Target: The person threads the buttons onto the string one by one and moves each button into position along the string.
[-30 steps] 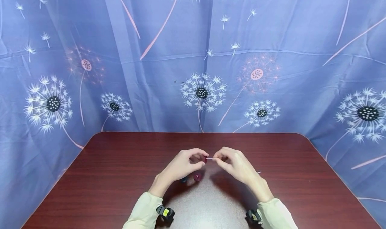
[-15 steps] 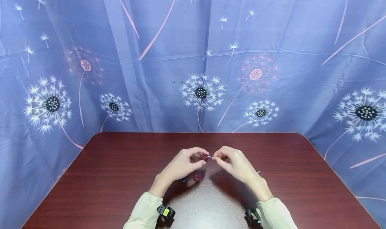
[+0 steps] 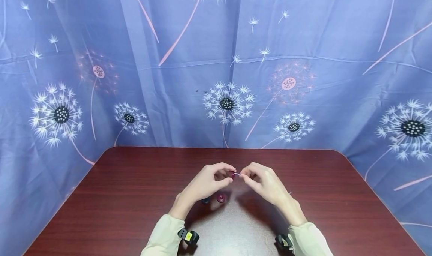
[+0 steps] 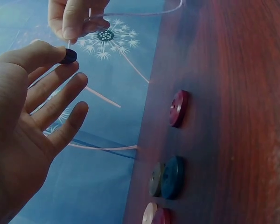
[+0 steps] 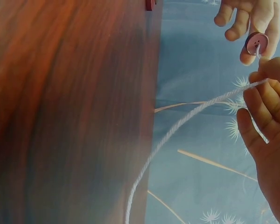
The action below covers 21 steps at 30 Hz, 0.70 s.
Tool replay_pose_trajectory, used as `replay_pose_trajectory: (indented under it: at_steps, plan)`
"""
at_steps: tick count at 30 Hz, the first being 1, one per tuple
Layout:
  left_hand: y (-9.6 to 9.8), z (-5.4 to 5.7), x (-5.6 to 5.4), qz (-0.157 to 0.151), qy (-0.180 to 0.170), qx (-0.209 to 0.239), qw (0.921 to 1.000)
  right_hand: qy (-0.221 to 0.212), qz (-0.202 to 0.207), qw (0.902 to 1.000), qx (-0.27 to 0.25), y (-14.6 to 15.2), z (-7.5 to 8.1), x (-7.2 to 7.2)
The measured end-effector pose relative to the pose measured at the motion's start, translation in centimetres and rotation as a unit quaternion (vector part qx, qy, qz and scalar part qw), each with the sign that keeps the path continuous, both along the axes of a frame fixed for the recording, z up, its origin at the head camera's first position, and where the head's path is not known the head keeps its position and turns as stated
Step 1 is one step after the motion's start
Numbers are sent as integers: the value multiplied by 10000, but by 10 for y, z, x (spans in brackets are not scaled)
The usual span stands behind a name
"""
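Between thumb and fingers, my left hand [image 3: 202, 185] pinches a dark red button [image 5: 256, 43] up above the table. My right hand [image 3: 265, 183] pinches a thin pale cord [image 5: 170, 133] close to one end. In the right wrist view the cord's tip meets one of the button's holes; whether it passes out the far side is hidden. From the right fingers the rest of the cord hangs in a curve towards the table. Seen from the left wrist, the held button is a dark shape and its holes do not show.
Below the left hand, loose buttons lie on the wooden table [image 3: 141, 181]: a dark red one [image 4: 178, 108], a blue one [image 4: 172, 177] against a grey one [image 4: 156, 179], a pale one [image 4: 149, 213] and another red one [image 4: 162, 216]. Patterned blue cloth [image 3: 182, 110] hangs behind.
Both hands have risen slightly, with the button and cord end still together. The short stretch of cord between them now slants more than a second ago. The loose buttons have not moved.
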State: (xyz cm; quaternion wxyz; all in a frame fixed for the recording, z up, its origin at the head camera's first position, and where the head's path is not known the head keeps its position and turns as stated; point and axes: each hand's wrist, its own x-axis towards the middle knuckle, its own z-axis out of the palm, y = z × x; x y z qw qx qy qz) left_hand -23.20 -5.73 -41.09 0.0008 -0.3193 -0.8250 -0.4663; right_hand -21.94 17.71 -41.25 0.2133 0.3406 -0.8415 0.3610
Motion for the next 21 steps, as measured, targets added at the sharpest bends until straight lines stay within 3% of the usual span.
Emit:
replay_pose_trajectory:
  at_steps: [21]
  plan:
    - [-1,-5,-3,-38,-40,-66,10000,154,66,9997,152,1,0,0]
